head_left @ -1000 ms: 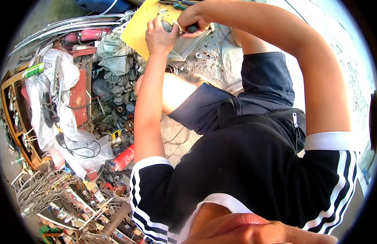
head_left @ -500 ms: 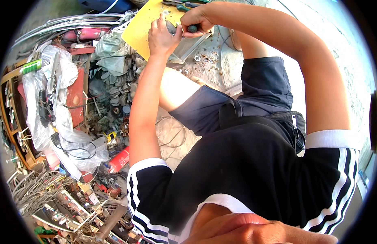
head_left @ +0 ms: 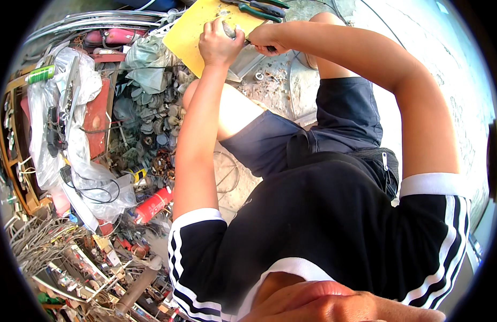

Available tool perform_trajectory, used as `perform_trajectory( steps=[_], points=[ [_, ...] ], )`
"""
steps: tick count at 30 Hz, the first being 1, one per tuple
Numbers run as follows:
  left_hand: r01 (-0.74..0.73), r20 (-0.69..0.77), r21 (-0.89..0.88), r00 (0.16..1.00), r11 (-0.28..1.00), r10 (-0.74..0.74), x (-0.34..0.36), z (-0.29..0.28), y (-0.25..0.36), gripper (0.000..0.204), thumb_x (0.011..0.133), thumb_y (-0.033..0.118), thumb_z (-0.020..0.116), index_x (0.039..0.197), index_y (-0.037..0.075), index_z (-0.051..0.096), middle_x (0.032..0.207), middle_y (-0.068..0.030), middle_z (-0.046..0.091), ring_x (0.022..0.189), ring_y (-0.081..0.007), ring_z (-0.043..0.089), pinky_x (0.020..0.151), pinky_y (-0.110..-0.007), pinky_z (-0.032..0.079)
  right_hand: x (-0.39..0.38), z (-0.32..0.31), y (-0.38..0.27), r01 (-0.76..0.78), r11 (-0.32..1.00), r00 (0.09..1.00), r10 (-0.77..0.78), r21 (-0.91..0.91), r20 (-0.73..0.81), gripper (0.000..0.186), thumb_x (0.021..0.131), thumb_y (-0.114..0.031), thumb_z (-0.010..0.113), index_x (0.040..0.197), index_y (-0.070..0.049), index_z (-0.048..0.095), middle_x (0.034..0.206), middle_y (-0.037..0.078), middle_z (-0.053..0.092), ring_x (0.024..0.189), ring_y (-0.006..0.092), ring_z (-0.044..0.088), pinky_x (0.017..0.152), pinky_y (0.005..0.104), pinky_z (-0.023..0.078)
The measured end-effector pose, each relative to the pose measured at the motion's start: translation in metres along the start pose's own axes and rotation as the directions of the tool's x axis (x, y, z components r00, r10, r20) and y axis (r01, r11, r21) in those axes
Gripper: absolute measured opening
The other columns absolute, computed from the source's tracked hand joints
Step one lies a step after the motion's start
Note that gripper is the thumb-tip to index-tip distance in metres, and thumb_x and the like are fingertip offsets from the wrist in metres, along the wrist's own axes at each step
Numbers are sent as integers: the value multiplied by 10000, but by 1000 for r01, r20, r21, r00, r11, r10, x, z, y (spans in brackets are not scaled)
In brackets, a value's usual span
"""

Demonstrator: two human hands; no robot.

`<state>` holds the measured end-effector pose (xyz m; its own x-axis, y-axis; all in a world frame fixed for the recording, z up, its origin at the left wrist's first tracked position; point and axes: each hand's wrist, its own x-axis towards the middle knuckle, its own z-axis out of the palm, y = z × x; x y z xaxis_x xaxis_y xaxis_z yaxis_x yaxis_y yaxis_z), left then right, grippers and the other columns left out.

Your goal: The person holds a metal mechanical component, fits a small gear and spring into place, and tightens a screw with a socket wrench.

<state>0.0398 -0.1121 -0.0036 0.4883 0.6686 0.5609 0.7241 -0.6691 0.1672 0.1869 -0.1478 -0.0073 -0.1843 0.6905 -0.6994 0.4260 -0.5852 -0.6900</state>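
Observation:
At the top of the head view, my left hand (head_left: 219, 47) grips a grey rounded object (head_left: 228, 31) over a yellow board (head_left: 184, 40). Just to its right, my right hand (head_left: 267, 37) is closed on a tool with a dark handle (head_left: 270, 49); the tool's tip meets the grey object near my left thumb, partly hidden by my fingers. Beyond my hands, several pliers with dark and green handles (head_left: 256, 12) lie at the board's far edge. A pale metal piece (head_left: 243, 67) sits beneath the board's right side.
Heaped scrap fills the left: plastic bags (head_left: 42, 155), metal strips (head_left: 82, 24), a tangle of cables (head_left: 36, 244), red cylinders (head_left: 154, 204) and loose small parts. My bent legs (head_left: 243, 112) are below the board, on a dusty pale floor (head_left: 283, 88) with a cable.
Both my hands have shifted slightly to the right. My right hand has turned, so less of the dark handle shows, and more of the pliers behind it is visible.

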Motion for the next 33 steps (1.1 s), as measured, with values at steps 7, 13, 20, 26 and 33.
perform_trajectory(
  steps=[7, 13, 20, 26, 33],
  points=[
    [40, 3, 10, 999, 999, -40, 3, -3, -3, 440, 748, 385, 685, 1065, 80, 654, 1001, -174, 655, 875, -382, 657, 770, -462, 545, 66, 11, 54, 331, 496, 852, -524, -803, 27, 233, 540, -14, 726, 478, -179, 573, 538, -40, 571, 515, 176, 564, 425, 341, 401],
    [75, 50, 2, 996, 997, -75, -1, -6, -2, 437, 752, 401, 679, 1056, 88, 654, 1016, -177, 649, 879, -386, 655, 779, -466, 542, 21, 7, 44, 123, 984, 980, -141, 131, 143, 183, 574, -20, 689, 480, -147, 598, 567, -6, 620, 536, 200, 608, 448, 348, 447],
    [53, 51, 4, 997, 999, -53, 1, -7, 2, 429, 753, 398, 675, 1042, 82, 656, 1015, -182, 646, 878, -385, 653, 781, -468, 538, -3, 11, 24, 437, 295, 864, -402, -850, 304, 183, 661, -63, 636, 481, -88, 617, 606, 42, 664, 525, 232, 614, 461, 362, 479],
    [46, 6, 12, 999, 999, -47, -2, -2, -2, 420, 755, 390, 670, 1044, 85, 658, 989, -184, 649, 868, -388, 653, 774, -470, 540, -2, 1, 16, -132, 862, 990, 95, 489, 99, 176, 689, -45, 557, 515, -70, 554, 551, 62, 538, 471, 184, 535, 410, 333, 415],
    [51, 1, 53, 999, 997, -51, -8, -2, -7, 445, 739, 401, 666, 1035, 69, 646, 970, -186, 635, 820, -389, 652, 729, -470, 548, -8, 21, 2, 245, 438, 947, -300, -865, 117, 171, 724, -77, 567, 612, -16, 680, 677, 186, 671, 568, 295, 662, 500, 385, 517]
  ],
)
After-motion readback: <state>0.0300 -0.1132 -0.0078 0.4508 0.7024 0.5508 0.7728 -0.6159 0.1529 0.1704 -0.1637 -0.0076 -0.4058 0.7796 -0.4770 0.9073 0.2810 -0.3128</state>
